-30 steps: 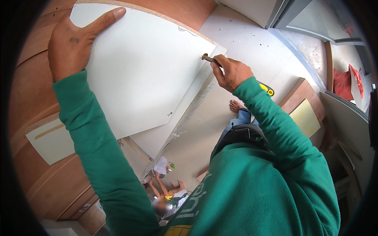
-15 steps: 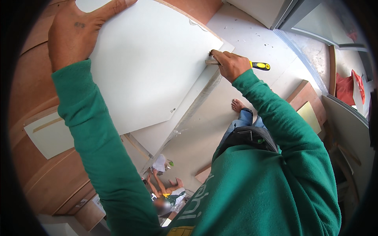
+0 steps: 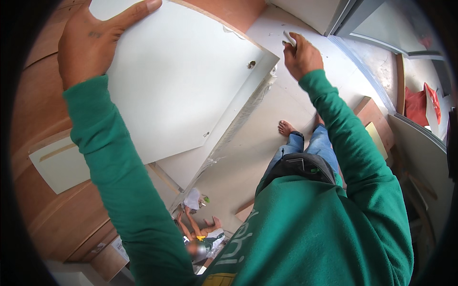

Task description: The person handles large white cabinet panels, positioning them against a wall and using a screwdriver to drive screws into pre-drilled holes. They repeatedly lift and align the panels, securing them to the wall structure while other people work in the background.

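Note:
My left hand [image 3: 90, 47] holds the upper left edge of a large white panel [image 3: 176, 86], its thumb stretched along the edge; the other fingers are out of sight. A small rough hole [image 3: 251, 64] shows near the panel's right corner, and a smaller mark [image 3: 206, 134] sits lower on the same side. My right hand [image 3: 303, 57] is closed around a chisel, just right of that corner and apart from the panel. Its steel blade [image 3: 289, 38] points up past the fingers; the handle is hidden. Under the panel, a white cabinet-like piece has a dusty, chipped edge [image 3: 238, 117].
Brown wooden boards [image 3: 43, 109] and a small white panel [image 3: 59, 162] lie at left. Another person [image 3: 202, 229] sits on the floor below. Board offcuts [image 3: 369, 114] stand at right, near a sliding-door track [image 3: 362, 66] and a red bag [image 3: 417, 107].
My right hand has lifted the chisel off the panel corner and moved up and right, uncovering the hole. The blade now points up. My left hand stays on the panel.

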Demonstrator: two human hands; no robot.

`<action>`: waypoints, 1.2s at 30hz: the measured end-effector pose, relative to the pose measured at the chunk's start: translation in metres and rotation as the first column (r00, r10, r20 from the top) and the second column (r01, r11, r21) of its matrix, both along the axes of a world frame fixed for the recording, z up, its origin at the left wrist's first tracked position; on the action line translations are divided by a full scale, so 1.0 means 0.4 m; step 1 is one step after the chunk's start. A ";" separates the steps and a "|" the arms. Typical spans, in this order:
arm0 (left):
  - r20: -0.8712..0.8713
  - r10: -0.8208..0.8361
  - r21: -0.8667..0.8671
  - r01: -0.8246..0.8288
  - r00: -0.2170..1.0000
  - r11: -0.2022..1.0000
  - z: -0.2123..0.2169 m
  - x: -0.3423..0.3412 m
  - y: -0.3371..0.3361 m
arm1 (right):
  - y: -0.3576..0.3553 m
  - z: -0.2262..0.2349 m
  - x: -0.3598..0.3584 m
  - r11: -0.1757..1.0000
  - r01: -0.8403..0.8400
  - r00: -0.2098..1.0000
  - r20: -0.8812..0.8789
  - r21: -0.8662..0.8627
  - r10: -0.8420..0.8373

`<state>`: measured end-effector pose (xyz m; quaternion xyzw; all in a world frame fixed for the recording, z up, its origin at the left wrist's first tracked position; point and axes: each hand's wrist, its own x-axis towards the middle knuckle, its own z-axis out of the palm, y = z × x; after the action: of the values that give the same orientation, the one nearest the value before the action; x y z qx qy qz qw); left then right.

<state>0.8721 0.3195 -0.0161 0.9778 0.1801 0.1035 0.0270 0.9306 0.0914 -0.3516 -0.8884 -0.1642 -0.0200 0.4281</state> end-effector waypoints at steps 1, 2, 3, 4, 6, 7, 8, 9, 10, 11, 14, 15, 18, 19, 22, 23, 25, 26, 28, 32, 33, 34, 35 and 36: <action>-0.002 0.010 0.001 -0.010 1.000 1.000 -0.001 -0.010 0.004 | -0.005 0.042 0.021 0.995 -0.010 0.980 -0.199 -0.103 -0.011; -0.001 0.022 0.002 -0.022 1.000 1.000 -0.002 -0.022 0.007 | -0.007 0.083 0.040 0.979 -0.040 0.921 -0.388 -0.202 -0.043; -0.001 0.022 0.005 -0.022 1.000 1.000 0.000 -0.020 0.006 | -0.013 0.096 0.051 0.974 -0.049 0.857 -0.511 -0.221 -0.073; -0.001 0.025 0.008 -0.025 1.000 1.000 0.003 -0.021 0.003 | -0.024 0.096 0.043 0.968 -0.146 0.892 -0.449 -0.205 0.040; -0.004 0.030 0.007 -0.030 1.000 1.000 0.000 -0.023 0.002 | -0.051 0.089 -0.005 0.941 -0.302 0.904 -0.360 -0.152 0.232; -0.004 0.029 0.009 -0.029 1.000 1.000 0.001 -0.021 0.001 | -0.061 0.088 -0.029 0.927 -0.361 0.890 -0.336 -0.103 0.309; -0.004 0.028 0.006 -0.028 1.000 1.000 0.000 -0.021 0.001 | -0.053 0.075 -0.043 0.953 -0.302 0.822 -0.510 -0.015 0.252; -0.005 0.028 0.009 -0.028 1.000 1.000 -0.002 -0.020 0.001 | -0.046 0.062 -0.071 0.943 -0.330 0.791 -0.534 0.039 0.299; -0.007 0.031 0.010 -0.031 1.000 0.999 0.000 -0.022 0.001 | -0.038 0.075 -0.101 0.929 -0.359 0.756 -0.554 0.096 0.349; -0.005 0.035 0.014 -0.035 0.999 0.999 0.001 -0.026 0.002 | -0.026 0.090 -0.119 0.928 -0.345 0.631 -0.697 0.143 0.342; -0.004 0.031 0.009 -0.031 1.000 0.999 -0.001 -0.026 -0.001 | 0.011 0.061 -0.161 0.932 -0.330 0.591 -0.737 0.151 0.328; -0.001 0.016 0.014 -0.016 1.000 1.000 0.005 -0.010 -0.015 | 0.026 -0.046 -0.170 0.925 -0.338 0.689 -0.624 0.174 0.369; -0.007 0.032 0.012 -0.032 0.999 0.999 -0.006 -0.027 0.001 | 0.051 0.078 -0.155 0.934 -0.242 0.306 -0.893 0.264 0.331; -0.003 0.031 0.009 -0.031 1.000 0.999 -0.007 -0.028 0.000 | 0.053 0.106 -0.149 0.941 -0.142 0.143 -0.934 0.308 0.327; -0.002 0.024 0.008 -0.024 1.000 1.000 -0.002 -0.025 -0.008 | 0.074 0.133 -0.174 0.950 -0.057 0.078 -0.947 0.308 0.312; -0.002 0.023 0.008 -0.023 1.000 1.000 0.000 -0.024 -0.009 | 0.080 0.134 -0.183 0.953 -0.069 0.128 -0.945 0.295 0.302; -0.001 0.025 0.006 -0.025 1.000 1.000 -0.002 -0.027 -0.006 | 0.095 0.123 -0.189 0.960 -0.110 0.192 -0.942 0.257 0.274; 0.002 0.024 0.004 -0.024 1.000 1.000 -0.003 -0.028 -0.004 | 0.103 0.115 -0.193 0.963 -0.130 0.225 -0.939 0.237 0.261; 0.003 0.013 0.005 -0.013 1.000 1.000 0.000 -0.020 -0.011 | 0.111 0.047 -0.200 0.936 -0.290 0.530 -0.781 0.201 0.332; 0.004 0.011 -0.001 -0.011 1.000 1.000 -0.007 -0.026 -0.004 | 0.121 0.091 -0.205 0.893 -0.447 0.610 -0.749 -0.054 0.260; 0.005 0.007 0.002 -0.007 1.000 1.000 -0.003 -0.023 -0.004 | 0.122 0.093 -0.204 0.888 -0.452 0.622 -0.745 -0.088 0.242; 0.010 0.000 0.002 0.000 1.000 1.000 0.003 -0.020 -0.005 | 0.124 0.093 -0.205 0.882 -0.456 0.634 -0.740 -0.122 0.225; 0.011 -0.003 -0.001 0.003 1.000 1.000 0.003 -0.017 -0.006 | 0.125 0.095 -0.205 0.875 -0.458 0.646 -0.735 -0.156 0.207; 0.014 -0.006 -0.005 0.006 1.000 1.000 0.002 -0.019 -0.006 | 0.121 0.105 -0.204 0.874 -0.449 0.663 -0.725 -0.186 0.186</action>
<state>0.8646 0.3171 -0.0152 0.9775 0.1774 0.1099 0.0312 0.8491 0.1399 -0.3097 -0.8488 -0.1495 0.4163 0.2896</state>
